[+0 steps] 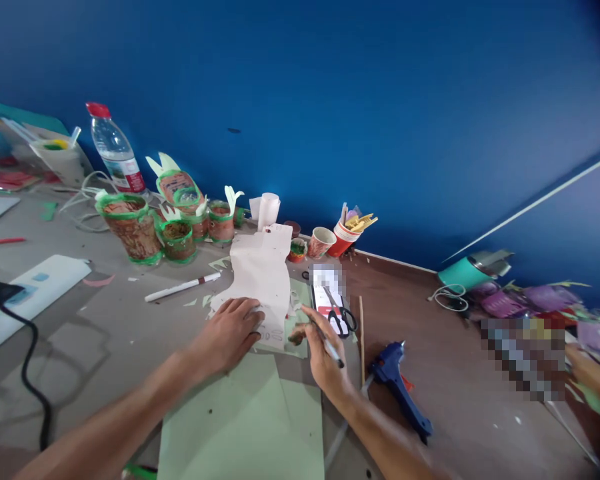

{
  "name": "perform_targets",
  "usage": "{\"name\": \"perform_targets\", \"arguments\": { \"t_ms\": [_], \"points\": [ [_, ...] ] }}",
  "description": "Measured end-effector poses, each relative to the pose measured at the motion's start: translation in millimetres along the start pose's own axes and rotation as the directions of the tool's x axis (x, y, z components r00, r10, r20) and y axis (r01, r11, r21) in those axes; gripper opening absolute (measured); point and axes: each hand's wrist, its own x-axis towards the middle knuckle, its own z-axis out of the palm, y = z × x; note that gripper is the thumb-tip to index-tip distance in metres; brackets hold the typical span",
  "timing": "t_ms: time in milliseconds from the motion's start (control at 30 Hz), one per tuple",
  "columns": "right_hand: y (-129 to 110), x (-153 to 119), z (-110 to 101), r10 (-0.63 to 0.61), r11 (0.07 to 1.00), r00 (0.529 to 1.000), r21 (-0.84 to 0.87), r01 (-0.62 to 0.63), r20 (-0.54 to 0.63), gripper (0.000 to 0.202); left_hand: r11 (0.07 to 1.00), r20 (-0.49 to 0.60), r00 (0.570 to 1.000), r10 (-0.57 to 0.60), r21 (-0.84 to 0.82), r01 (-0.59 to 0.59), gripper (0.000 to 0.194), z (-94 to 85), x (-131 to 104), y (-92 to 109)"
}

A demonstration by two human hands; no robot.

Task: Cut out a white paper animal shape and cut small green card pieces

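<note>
My left hand lies flat on a sheet of white paper, its fingers spread over the lower part. Small loop-shaped outlines are drawn near the paper's bottom edge. In my right hand is a pen, held slanted beside the paper's right edge. Pale green card shows under the white paper, and a larger green sheet lies nearer to me. Just right of the pen hand, black-handled scissors rest on a phone.
A blue glue gun lies on the right. A white marker, brown-and-green painted pots and a water bottle stand or lie to the left. Paper cups stand by the blue wall. Another person's hand is at far right.
</note>
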Motion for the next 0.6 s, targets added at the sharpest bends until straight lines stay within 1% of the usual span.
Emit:
{"name": "perform_targets", "arguments": {
  "t_ms": [67,233,333,433,533,600],
  "points": [
    [2.0,-0.1,0.9,-0.028,0.999,0.997,-0.038,0.031,0.07,0.032,1.0,-0.001,1.0,-0.006,0.009,0.006,0.026,0.3,0.0,-0.7],
    [8.5,3.9,2.1,-0.081,0.983,0.985,-0.15,0.103,0.151,0.034,1.0,-0.009,1.0,-0.008,-0.001,0.008,0.026,3.7,-0.6,-4.5],
    [10.1,7.9,2.6,-0.13,0.954,0.97,-0.241,0.179,0.206,0.034,1.0,-0.04,0.999,-0.005,-0.014,0.004,0.026,5.6,-0.3,-6.2],
    [7.3,11.2,4.4,-0.166,0.914,0.959,-0.329,0.238,0.231,0.035,1.0,-0.05,0.999,0.006,-0.015,-0.007,0.027,4.9,1.0,-6.4],
    [-0.2,13.7,6.1,-0.146,0.869,0.954,-0.427,0.251,0.263,0.039,1.0,-0.079,0.997,-0.001,0.017,0.003,0.027,2.5,1.5,-7.7],
    [-7.7,15.3,6.1,-0.099,0.814,0.94,-0.516,0.266,0.327,0.044,0.999,-0.11,0.994,-0.006,0.051,0.012,0.026,1.4,1.2,-10.9]
  ]
}}
